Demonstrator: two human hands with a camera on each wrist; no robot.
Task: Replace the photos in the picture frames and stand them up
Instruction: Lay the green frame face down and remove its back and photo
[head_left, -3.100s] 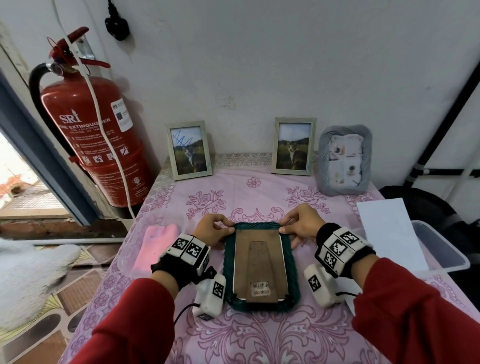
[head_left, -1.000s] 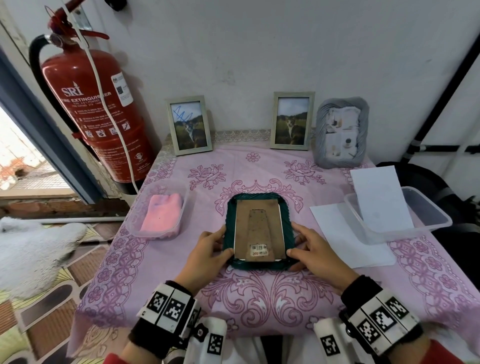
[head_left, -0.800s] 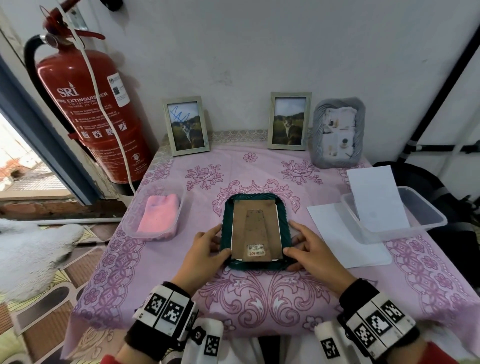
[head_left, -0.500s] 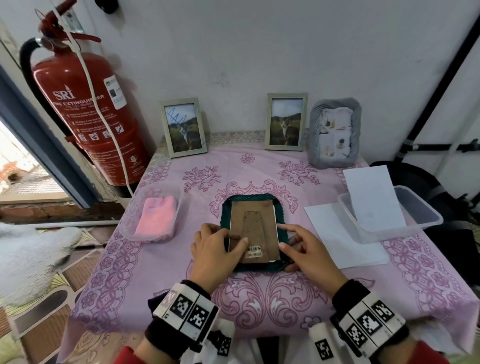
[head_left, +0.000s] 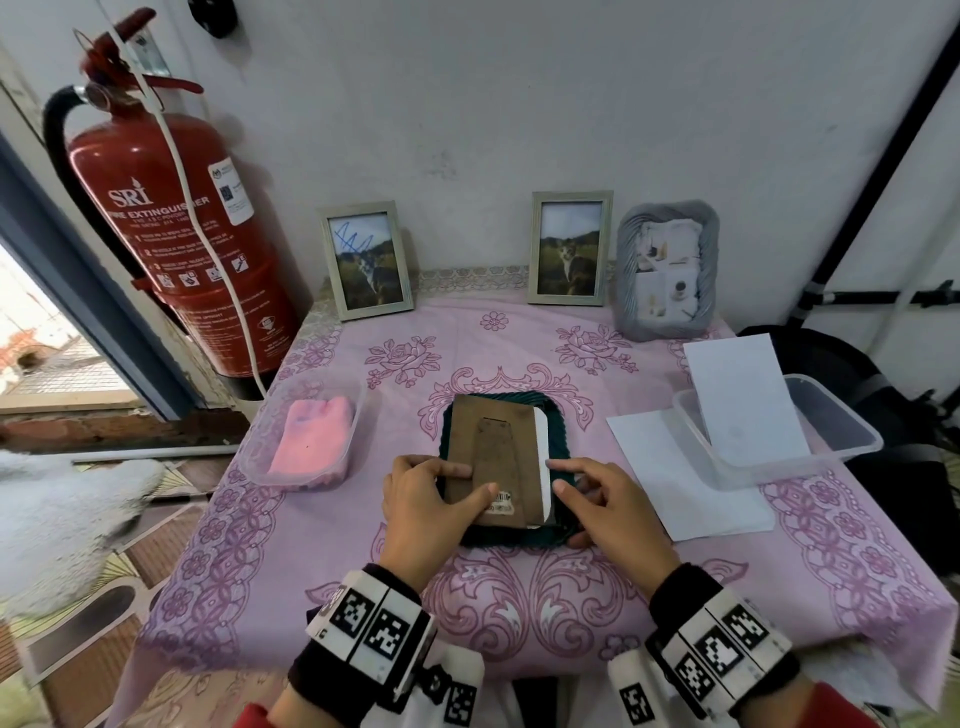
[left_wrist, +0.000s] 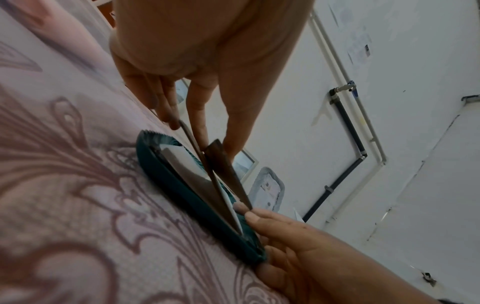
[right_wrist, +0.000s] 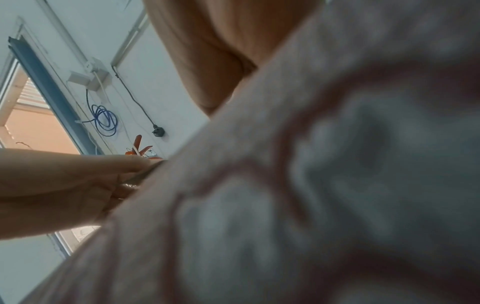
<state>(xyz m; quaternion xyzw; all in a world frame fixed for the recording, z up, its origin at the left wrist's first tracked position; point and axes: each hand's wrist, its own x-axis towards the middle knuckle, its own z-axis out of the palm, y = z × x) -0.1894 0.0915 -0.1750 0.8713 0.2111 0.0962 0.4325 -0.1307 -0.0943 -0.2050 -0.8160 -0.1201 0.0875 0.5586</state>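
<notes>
A dark green frame (head_left: 557, 431) lies face down on the pink tablecloth (head_left: 519, 597). My left hand (head_left: 470, 482) pinches the near left edge of its brown backing board (head_left: 493, 447), thumb on top. The left wrist view shows the backing board (left_wrist: 226, 170) tilted up off the green frame (left_wrist: 182, 197), with a white photo back (left_wrist: 187, 168) under it. That photo shows as a white strip (head_left: 541, 457) along the board's right side. My right hand (head_left: 555, 475) holds the frame's near right corner, index fingertip at the photo's edge. The right wrist view is mostly blurred cloth.
Two silver frames (head_left: 366, 260) (head_left: 569, 249) with cat photos and a grey frame (head_left: 667, 270) stand against the back wall. A tub with a pink cloth (head_left: 311, 441) sits left. A clear tub (head_left: 831, 431) holding a white sheet, and loose paper (head_left: 680, 467), lie right. A fire extinguisher (head_left: 171, 218) hangs far left.
Both hands came from the frame's far end to its near end. My left hand took hold of the backing board and raised it, uncovering a white strip of photo on the right.
</notes>
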